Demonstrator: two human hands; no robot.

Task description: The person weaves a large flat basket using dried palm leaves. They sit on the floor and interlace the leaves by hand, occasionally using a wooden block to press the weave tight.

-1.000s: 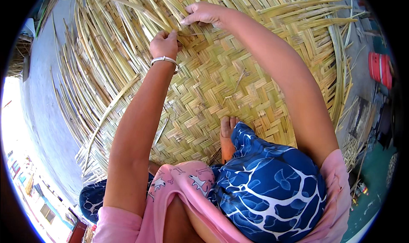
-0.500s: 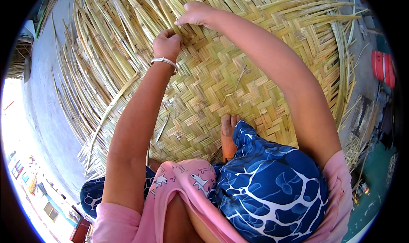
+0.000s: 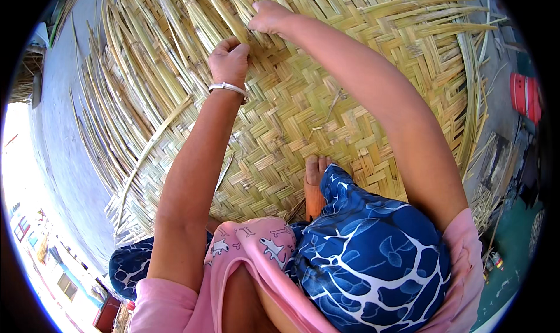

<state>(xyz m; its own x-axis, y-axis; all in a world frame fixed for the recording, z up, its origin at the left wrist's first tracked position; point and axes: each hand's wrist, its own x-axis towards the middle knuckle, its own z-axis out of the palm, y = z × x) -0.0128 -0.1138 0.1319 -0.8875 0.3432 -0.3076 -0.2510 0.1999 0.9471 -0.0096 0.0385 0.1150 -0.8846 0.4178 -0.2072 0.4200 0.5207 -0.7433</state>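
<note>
A large woven mat (image 3: 326, 140) of pale green and yellow split cane lies under me, with a herringbone weave in its middle. Long loose cane strips (image 3: 140, 47) fan out from its far and left sides. My left hand (image 3: 228, 63), a silver bangle on its wrist, is closed in a pinch at the weave's far edge, on the lower part of a split-cane strip (image 3: 233, 29). Just beyond it to the right, my right hand (image 3: 270, 18) is closed over the neighbouring strips, its fingertips partly hidden. A small gap separates the two hands.
My bare foot (image 3: 315, 172) rests on the mat's near part, beside my blue patterned clothing (image 3: 373, 257). Grey floor (image 3: 58, 128) borders the mat on the left. A red container (image 3: 525, 96) stands at the far right. One loose strip (image 3: 149, 149) lies across the left strips.
My left hand has turned slightly and its forearm has shifted a little to the right. My right hand's extended finger or thumb has drawn in toward the fist.
</note>
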